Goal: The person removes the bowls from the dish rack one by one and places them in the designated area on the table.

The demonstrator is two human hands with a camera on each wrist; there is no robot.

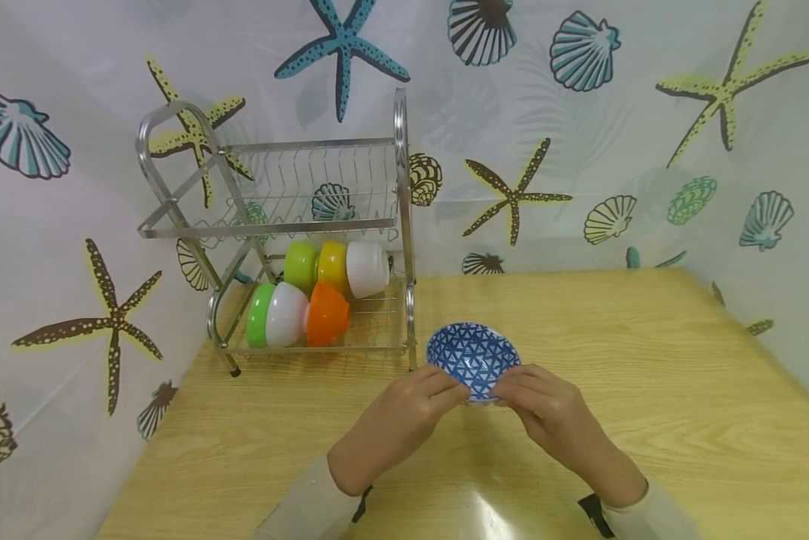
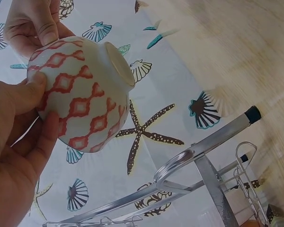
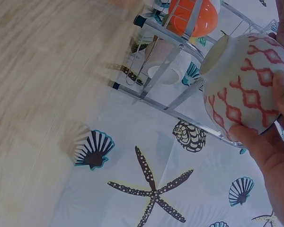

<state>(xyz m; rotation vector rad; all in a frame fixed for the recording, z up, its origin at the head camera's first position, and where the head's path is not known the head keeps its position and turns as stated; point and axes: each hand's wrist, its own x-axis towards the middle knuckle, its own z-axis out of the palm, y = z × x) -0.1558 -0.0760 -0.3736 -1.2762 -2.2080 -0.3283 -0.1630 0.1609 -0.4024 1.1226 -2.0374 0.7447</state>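
Both hands hold one small bowl [image 1: 473, 352] over the table, its inside turned toward the head camera and patterned with blue and white triangles. On its outside, red diamond shapes on white show in the left wrist view, with a plain foot ring at the base. My left hand [image 1: 417, 401] pinches the near left part of the rim, thumb and fingers on either side of the wall. The right hand [image 1: 546, 397] grips the near right part of the rim the same way. Some fingertips are hidden behind the bowl.
At the left stands a two-tier metal dish rack [image 1: 269, 227]. Its lower tier bears several bowls on their sides, among them an orange bowl [image 1: 328, 315], a yellow bowl [image 1: 333, 264] and a ribbed white one [image 1: 368, 270]. A patterned sheet [image 1: 512, 97] hangs behind the wooden table [image 1: 681, 390].
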